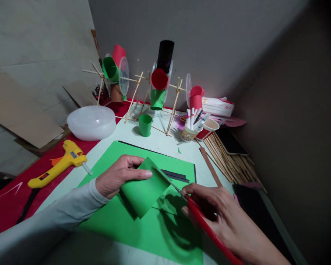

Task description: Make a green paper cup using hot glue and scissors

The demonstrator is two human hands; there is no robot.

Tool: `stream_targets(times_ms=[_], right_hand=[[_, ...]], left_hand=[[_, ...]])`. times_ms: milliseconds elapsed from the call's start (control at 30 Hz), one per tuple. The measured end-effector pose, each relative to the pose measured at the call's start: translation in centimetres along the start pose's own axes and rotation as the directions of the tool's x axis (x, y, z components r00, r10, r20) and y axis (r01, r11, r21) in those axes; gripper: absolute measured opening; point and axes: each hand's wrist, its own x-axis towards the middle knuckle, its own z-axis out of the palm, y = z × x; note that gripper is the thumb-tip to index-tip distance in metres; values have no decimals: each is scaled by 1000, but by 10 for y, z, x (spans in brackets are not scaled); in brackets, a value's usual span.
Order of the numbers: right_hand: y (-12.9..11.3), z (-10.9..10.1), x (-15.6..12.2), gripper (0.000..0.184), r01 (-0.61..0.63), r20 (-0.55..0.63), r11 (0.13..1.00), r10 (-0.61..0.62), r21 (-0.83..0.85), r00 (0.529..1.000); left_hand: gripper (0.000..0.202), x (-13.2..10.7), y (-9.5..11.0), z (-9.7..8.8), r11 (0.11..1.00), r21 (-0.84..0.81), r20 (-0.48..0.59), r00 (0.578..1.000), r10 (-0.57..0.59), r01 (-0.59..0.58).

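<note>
My left hand (118, 176) is closed on a curved piece of green paper (143, 191), thumb on top, holding it above a large green sheet (121, 224) that lies on the table. My right hand (223, 217) grips red-handled scissors (194, 213). Their thin blades (168, 180) reach up and left to the top edge of the held green piece. A black paper strip (176, 175) lies on the large sheet just behind the blades.
A yellow glue gun (57, 165) lies at the left on red paper. Behind are a white bowl (91, 122), a green paper cup (145, 125), a stick frame with paper cups (154, 92), a cup of markers (191, 129) and a bundle of wooden sticks (228, 158).
</note>
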Motion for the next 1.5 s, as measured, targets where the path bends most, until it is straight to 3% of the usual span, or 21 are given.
stream_targets(times_ms=[200, 433, 933, 1167, 1500], right_hand=[[1, 2, 0, 24, -18, 42, 1000, 17, 12, 999], [0, 7, 6, 25, -29, 74, 999, 27, 16, 997], [0, 11, 1, 25, -17, 39, 997, 14, 72, 999], [2, 15, 5, 29, -71, 79, 995, 66, 66, 995], [3, 19, 3, 25, -35, 101, 997, 29, 67, 995]], left_hand=[[29, 0, 0, 1, 1000, 19, 0, 1000, -12, 12], [29, 1, -6, 5, 1000, 11, 94, 995, -23, 22], [26, -1, -7, 8, 999, 52, 48, 999, 6, -9], [29, 3, -10, 8, 996, 87, 107, 994, -13, 4], [24, 2, -12, 7, 993, 114, 113, 993, -46, 33]])
